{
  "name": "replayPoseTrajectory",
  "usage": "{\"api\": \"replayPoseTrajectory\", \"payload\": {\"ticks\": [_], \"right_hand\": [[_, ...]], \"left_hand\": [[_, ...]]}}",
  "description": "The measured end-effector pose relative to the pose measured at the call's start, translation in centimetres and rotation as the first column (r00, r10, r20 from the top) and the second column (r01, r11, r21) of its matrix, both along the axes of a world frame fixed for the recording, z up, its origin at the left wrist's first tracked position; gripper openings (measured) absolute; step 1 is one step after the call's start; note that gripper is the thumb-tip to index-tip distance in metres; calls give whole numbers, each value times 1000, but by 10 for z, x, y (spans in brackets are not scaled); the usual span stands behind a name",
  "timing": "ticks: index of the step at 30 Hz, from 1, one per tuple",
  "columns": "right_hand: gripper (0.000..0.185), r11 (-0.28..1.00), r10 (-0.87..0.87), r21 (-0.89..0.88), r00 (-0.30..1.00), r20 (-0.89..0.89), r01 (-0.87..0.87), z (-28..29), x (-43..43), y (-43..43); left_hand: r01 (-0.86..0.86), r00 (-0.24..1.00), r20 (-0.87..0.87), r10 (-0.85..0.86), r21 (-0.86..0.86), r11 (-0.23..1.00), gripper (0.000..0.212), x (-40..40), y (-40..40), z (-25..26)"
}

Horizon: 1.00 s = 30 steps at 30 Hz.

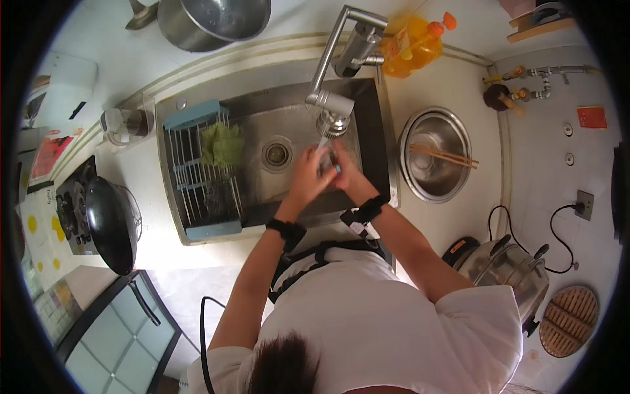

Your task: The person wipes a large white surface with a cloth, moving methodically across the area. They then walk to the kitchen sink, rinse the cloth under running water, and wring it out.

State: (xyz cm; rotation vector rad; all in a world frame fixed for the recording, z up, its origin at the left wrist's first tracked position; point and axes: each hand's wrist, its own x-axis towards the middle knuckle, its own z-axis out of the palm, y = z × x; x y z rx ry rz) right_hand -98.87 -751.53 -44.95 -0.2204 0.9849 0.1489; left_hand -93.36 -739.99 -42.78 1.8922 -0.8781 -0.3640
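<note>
My left hand [306,176] and my right hand [347,171] meet over the right half of the steel sink [275,192]. Between them is a small, clear object [326,161], perhaps a glass; fingers and blur hide its exact shape. A small light-blue spot shows near my left thumb. Water runs from the faucet head [333,123] just above onto my hands. On the sink's left side, a blue-ended wire drying rack [196,115] spans the basin, with a green cloth [221,144] on it. The drain [276,154] lies left of my hands.
Right of the sink stands a steel bowl [433,128] with wooden chopsticks [445,156] across it. An orange soap bottle [411,49] is behind the faucet, and a steel pot [197,29] at the back left. A black wok [110,224] rests on the stove [74,207].
</note>
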Motion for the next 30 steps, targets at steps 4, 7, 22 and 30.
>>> {"api": "replayPoseTrajectory", "payload": {"ticks": [4, 7, 22, 30], "right_hand": [[56, 998, -36, 54, 990, 134, 29, -31, -7, 14], [52, 992, -95, 103, 979, 182, 77, -45, 20, 6], [71, 843, 323, -444, 946, -35, -305, -5, -10, -28], [69, 998, -57, 38, 963, 264, 48, -18, -7, -5]], "left_hand": [[76, 984, 164, -69, -37, 996, 34, 0, 1, 17], [28, 947, 318, -35, 28, 999, 28, 5, 2, -7], [-325, 340, -927, 160, 44, 945, 33, 44, -32, -37], [56, 984, 165, -63, 44, 997, 44, 10, -26, 9]]}}
